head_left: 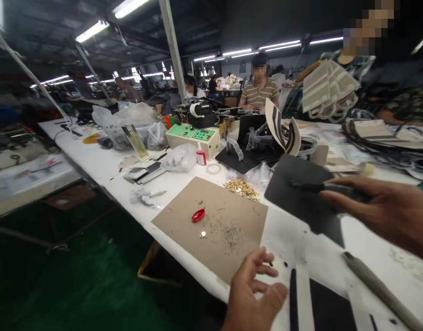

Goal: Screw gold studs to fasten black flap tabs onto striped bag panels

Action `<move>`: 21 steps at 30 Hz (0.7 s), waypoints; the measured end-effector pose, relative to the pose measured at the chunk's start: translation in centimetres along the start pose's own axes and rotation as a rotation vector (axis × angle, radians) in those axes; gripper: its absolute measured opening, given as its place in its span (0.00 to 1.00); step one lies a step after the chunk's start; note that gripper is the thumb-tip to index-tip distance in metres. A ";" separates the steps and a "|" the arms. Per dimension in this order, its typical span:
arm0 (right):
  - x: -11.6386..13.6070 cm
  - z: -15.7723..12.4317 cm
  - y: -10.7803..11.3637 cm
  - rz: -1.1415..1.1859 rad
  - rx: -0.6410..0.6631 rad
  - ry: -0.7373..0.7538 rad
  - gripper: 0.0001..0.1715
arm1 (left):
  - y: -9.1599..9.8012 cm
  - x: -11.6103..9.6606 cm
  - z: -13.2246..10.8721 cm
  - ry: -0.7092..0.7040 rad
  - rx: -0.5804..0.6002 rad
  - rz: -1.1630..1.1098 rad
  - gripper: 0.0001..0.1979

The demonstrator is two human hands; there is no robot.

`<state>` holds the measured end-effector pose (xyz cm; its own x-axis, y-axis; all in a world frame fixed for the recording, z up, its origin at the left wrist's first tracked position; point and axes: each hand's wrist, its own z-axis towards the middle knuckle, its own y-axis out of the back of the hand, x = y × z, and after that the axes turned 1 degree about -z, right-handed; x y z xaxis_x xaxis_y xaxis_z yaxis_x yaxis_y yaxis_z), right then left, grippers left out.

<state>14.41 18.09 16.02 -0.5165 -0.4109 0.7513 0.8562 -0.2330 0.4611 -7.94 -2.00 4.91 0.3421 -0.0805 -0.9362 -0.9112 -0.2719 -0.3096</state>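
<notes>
My right hand point(387, 209) grips a slim dark-handled tool point(313, 186) above a black sheet point(290, 177) with a rounded corner; its exact kind is unclear. My left hand point(254, 292) hovers at the near edge of a brown board point(184, 209), fingers half curled and apart, with nothing visible between them. Close by lies a black and cream striped piece point(328, 303). On the board are a red oval ring-like piece point(198, 215), a small gold disc point(202, 234) and scattered dark bits point(230, 234). A pile of gold hardware point(242, 189) sits at the board's far corner.
A grey-brown rod point(380, 289) lies at the right. Farther back stand a green-topped machine point(194, 138), a red bottle point(201, 155) and plastic bags point(128, 122). Across the table a person point(261, 89) sits; another person's arm point(308, 71) is beside hanging striped bags point(328, 87).
</notes>
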 end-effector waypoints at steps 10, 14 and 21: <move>10.6 -19.4 -5.8 -0.050 0.186 0.195 0.16 | 2.4 -3.6 -4.0 0.052 -0.285 -0.342 0.32; 12.1 -21.3 -4.6 0.019 0.253 0.131 0.18 | 2.9 -4.6 -4.9 0.032 -0.279 -0.402 0.31; 10.2 -21.1 -1.3 -0.025 0.004 -0.072 0.24 | 2.8 -6.0 -4.5 0.126 -0.209 -0.575 0.24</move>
<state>8.31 -4.33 13.12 -0.5372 -0.3406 0.7716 0.8432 -0.2383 0.4819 -11.54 -6.57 10.34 0.8010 0.0254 -0.5982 -0.5131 -0.4859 -0.7076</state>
